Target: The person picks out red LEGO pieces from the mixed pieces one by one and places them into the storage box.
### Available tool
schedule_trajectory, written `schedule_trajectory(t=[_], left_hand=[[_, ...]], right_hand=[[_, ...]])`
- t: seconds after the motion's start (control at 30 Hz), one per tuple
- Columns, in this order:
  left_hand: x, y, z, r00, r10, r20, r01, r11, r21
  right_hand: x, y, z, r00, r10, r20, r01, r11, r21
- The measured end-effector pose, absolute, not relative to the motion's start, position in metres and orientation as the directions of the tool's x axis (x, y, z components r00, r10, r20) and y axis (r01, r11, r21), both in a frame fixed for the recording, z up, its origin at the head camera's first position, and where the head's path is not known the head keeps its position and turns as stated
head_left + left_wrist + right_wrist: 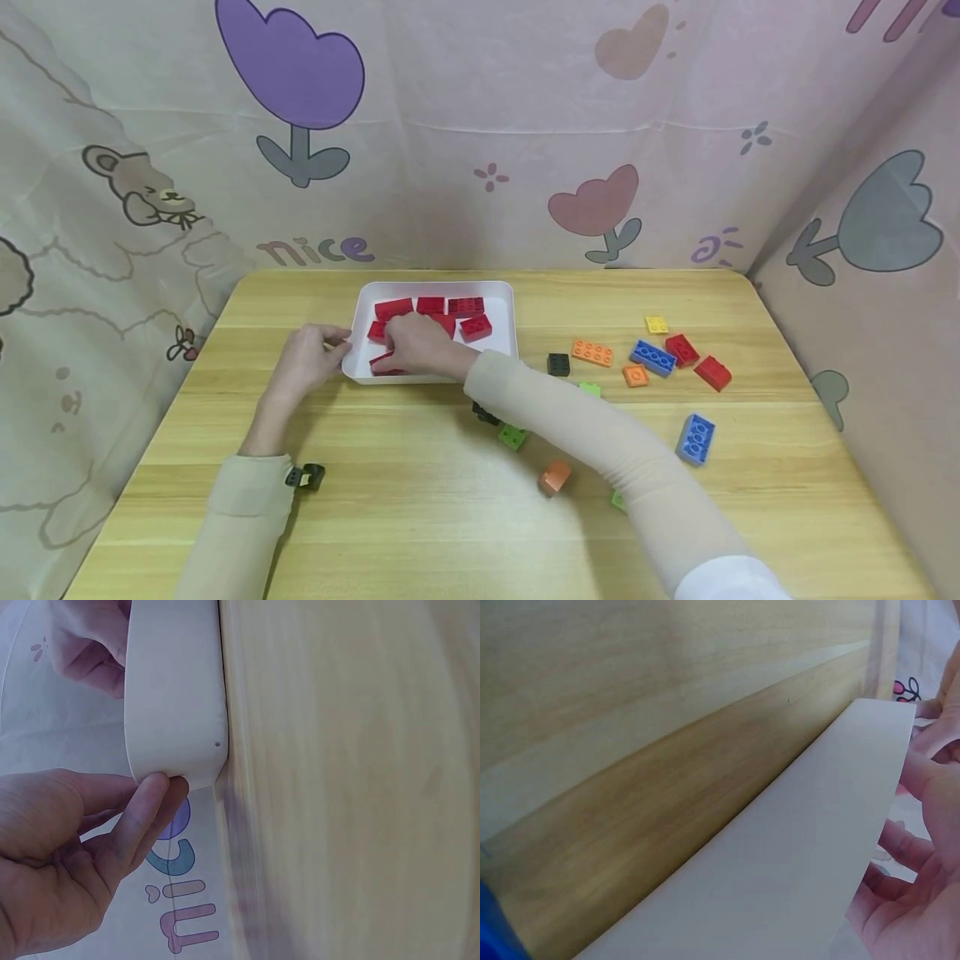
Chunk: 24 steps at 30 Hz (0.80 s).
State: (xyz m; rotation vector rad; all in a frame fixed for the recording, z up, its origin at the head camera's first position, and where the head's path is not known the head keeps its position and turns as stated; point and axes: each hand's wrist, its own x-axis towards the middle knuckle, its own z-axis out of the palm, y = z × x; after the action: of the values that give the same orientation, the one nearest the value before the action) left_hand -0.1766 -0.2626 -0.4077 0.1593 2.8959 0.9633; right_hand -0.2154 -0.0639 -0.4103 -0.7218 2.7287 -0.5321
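A white tray [501, 310] stands at the back of the table with several red bricks [467, 307] lying inside. At its left end, my left hand [303, 360] pinches the tray's wall between thumb and fingers; the left wrist view has the fingertips right at the corner. My right hand [420, 343] reaches over the front wall into the tray. Its thumb and fingers pinch a red brick [384, 369] in the front left corner, partly covered by the hand. From the right wrist, the tray's white wall [780, 840] hides the fingertips.
Right of the tray lie loose bricks: a black one [558, 364], orange [592, 352], yellow [656, 325], blue [652, 358] and red [712, 373]. A green brick [513, 437] and an orange-brown piece [555, 477] lie near the right forearm. A patterned curtain [450, 167] surrounds the table.
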Motion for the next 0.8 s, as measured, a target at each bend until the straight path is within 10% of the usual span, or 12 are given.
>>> schedule_trajectory(t=[0.8], left_hand=[[-0.177, -0.264, -0.41, -0.992, 0.121, -0.038, 0.075, 0.799, 0.597]], right_hand=[[-0.215, -0.014, -0.384, -0.862, -0.507, 0.02, -0.399, 0.653, -0.644]])
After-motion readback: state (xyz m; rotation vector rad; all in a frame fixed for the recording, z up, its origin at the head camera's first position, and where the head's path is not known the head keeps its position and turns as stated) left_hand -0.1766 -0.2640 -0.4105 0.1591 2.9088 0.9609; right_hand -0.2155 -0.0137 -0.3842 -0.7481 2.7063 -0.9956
